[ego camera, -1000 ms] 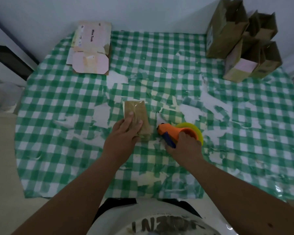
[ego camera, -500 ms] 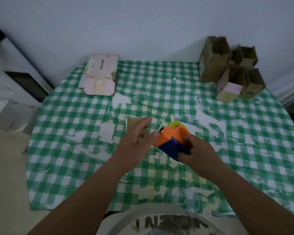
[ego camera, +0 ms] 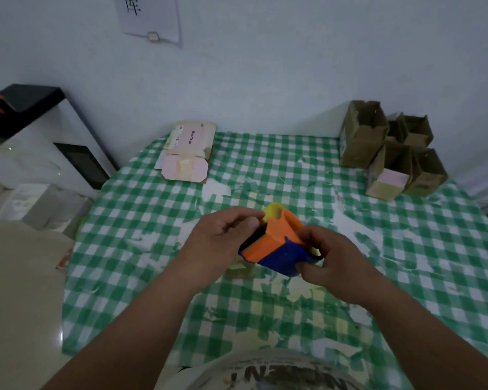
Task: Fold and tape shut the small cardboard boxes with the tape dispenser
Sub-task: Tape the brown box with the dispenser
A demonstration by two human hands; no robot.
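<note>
The right hand (ego camera: 331, 261) grips the tape dispenser (ego camera: 276, 243) by its blue lower body, fingers curled around the near side and thumb on top, lifting it clear of the table. The left hand (ego camera: 221, 242) meets the same dispenser from the other side: its fingertips (ego camera: 251, 220) are bent in against the orange housing near the yellow roll edge at the far end, apparently pinching there, though whether any tape is between them cannot be told.

Directly beneath the left hand, a small cardboard box (ego camera: 241, 267) lies on the table, mostly hidden by the wrist and the dispenser, with only a tan sliver showing.

Under both hands spreads the green checked tablecloth (ego camera: 130, 277), worn through in white patches. Beyond the left hand, towards the wall, a stack of flattened pink cartons (ego camera: 188, 153) lies at the far edge of the cloth. Beyond the right hand and further out to its right, a cluster of assembled brown boxes (ego camera: 389, 153) stands with tops open, well apart from the hands.
</note>
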